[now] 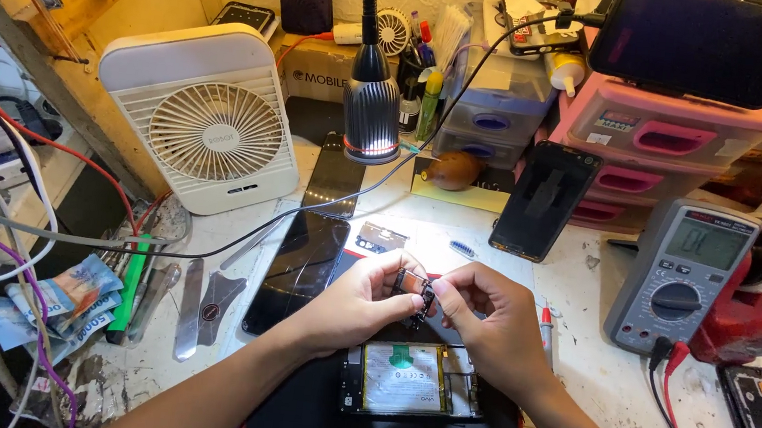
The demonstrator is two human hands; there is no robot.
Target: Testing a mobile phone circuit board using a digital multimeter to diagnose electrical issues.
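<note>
both my hands pinch one small dark circuit part [417,294] between them, held in the air just above the opened phone [409,380]. left hand [362,298] has thumb and forefinger pressed on its left end, right hand [483,315] pinches the right end, fingertips close together.

risk as i judge it: the part is tiny and held only at its edges, so a slip drops it onto the open phone or off the dark mat [305,421] into the clutter. too much squeeze or twist between the two pinches could bend or crack it (looks thin, maybe with a flex tail hanging down, hard to tell). the lamp [372,115] sits close overhead and a black cable [238,251] runs just left of my wrist, so a snag could jolt the grip.

the part looks black with orange-brown bits, roughly rectangular, mostly hidden by fingers. the opened phone lies flat, back off, pale battery showing. a separate dark screen panel [299,267] lies to the left, a multimeter [684,276] stands well off to the right.
</note>
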